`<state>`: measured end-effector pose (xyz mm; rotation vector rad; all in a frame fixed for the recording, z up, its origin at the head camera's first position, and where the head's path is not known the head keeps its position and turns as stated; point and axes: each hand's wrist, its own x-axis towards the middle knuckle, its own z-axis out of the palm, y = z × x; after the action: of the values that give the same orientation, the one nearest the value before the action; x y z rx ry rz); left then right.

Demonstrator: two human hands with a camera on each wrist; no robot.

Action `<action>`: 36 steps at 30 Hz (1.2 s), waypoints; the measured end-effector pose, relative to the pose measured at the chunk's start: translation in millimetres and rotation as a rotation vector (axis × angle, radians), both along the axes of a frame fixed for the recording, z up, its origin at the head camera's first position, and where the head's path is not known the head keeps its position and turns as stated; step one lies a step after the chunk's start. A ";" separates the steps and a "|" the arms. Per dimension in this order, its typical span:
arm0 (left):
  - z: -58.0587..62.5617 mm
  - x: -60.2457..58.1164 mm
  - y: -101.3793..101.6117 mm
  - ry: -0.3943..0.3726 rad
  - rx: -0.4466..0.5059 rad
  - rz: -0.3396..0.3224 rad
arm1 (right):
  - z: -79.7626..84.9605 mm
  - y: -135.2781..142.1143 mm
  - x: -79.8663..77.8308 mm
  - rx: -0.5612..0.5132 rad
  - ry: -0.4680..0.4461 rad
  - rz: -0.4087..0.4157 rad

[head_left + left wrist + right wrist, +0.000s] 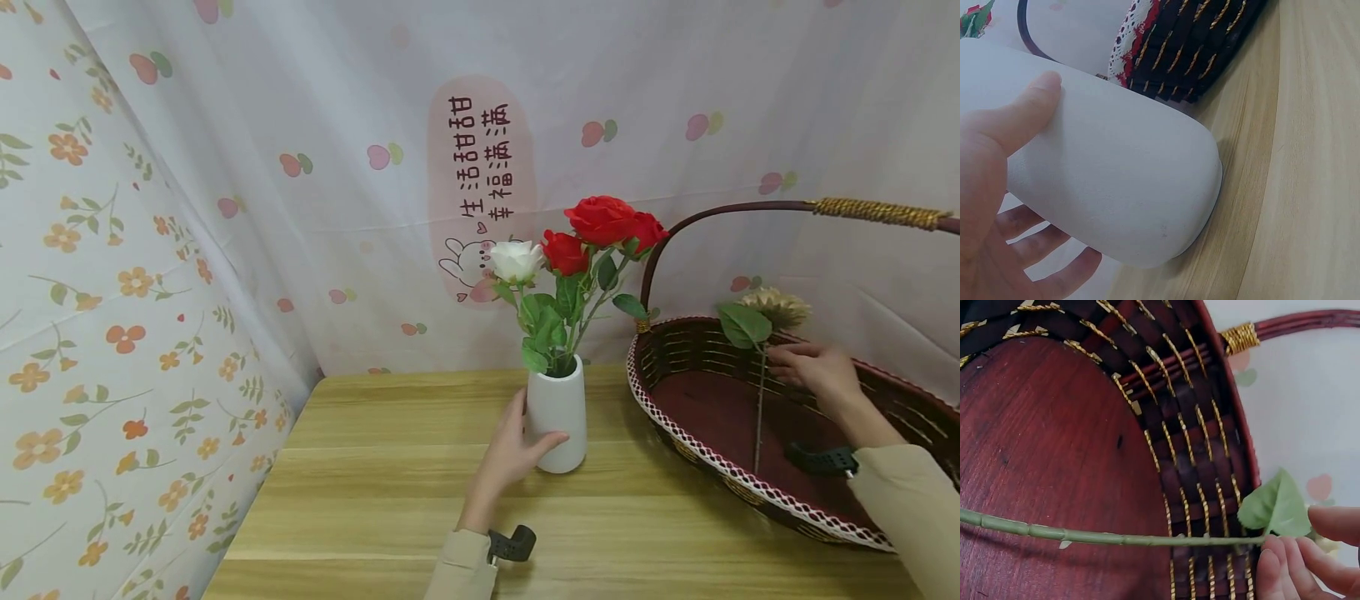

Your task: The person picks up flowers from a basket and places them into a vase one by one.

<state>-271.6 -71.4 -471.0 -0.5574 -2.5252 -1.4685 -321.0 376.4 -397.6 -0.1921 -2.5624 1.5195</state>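
My left hand (512,457) holds a white vase (558,412) that stands upright on the table. In the left wrist view the thumb lies along the vase's near side, and the other fingers reach round behind it. Out of the vase rise one white rose (517,262) and several red roses (602,220) with green leaves. Over the basket (693,446), my right hand (819,379) pinches a cream-coloured artificial flower (777,307) by its stem, just below the bloom. Its long stem (1094,537) hangs down inside the basket, and a green leaf (1280,511) sits by the fingertips.
The woven basket has a lace-trimmed rim and a tall arched handle (757,205) wrapped in gold cord. It stands at the right of the wooden table (360,492). A patterned curtain (337,208) hangs behind the table, and a floral one (112,333) at the left.
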 end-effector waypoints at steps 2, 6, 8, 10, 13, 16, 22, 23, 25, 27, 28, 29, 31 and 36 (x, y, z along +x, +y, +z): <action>-0.3 -0.1 -0.2 0.004 0.002 -0.002 | -3.5 1.6 -1.2 -0.002 -0.027 -0.002; -0.2 -0.5 -0.3 0.009 0.008 -0.007 | -9.6 3.5 -3.1 0.005 -0.053 -0.009; 0.4 -0.5 -0.1 0.008 0.014 -0.011 | -12.1 3.9 -3.9 0.001 -0.053 -0.015; 1.1 -0.4 0.0 0.006 0.015 -0.011 | -14.3 3.5 -5.4 -0.006 -0.047 -0.016; 2.1 -0.1 -0.1 0.003 0.013 -0.010 | -16.4 3.3 -7.6 -0.007 -0.072 -0.016; 2.4 -0.2 -0.5 0.002 0.011 -0.010 | -17.4 4.6 -9.2 0.012 -0.128 -0.011; 1.5 -0.4 -0.3 0.007 0.009 -0.012 | -21.6 7.6 -9.4 0.063 -0.183 0.014; 1.3 -0.5 -0.2 0.008 0.009 -0.013 | -21.6 7.4 -9.0 0.060 -0.184 0.018; 1.2 -0.8 0.0 0.011 0.009 -0.013 | -21.5 7.1 -8.2 0.054 -0.173 0.022; 1.0 -0.9 0.1 0.015 0.011 -0.015 | -20.9 6.7 -7.1 0.056 -0.171 0.020; 1.1 -0.9 0.3 0.016 0.013 -0.016 | -20.5 6.5 -6.6 0.058 -0.170 0.020; 1.2 -0.9 0.4 0.017 0.013 -0.017 | -19.9 6.2 -6.0 0.058 -0.172 0.016; 1.7 -0.5 0.6 0.016 0.017 -0.017 | -19.1 5.6 -5.8 0.059 -0.167 0.006; 2.6 1.1 0.2 0.003 0.031 -0.016 | -16.4 3.8 -7.1 0.030 -0.120 0.013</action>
<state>-270.5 -71.3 -468.3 -0.5764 -2.4970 -1.5081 -328.1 380.2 -414.0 -0.2716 -2.6815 1.5161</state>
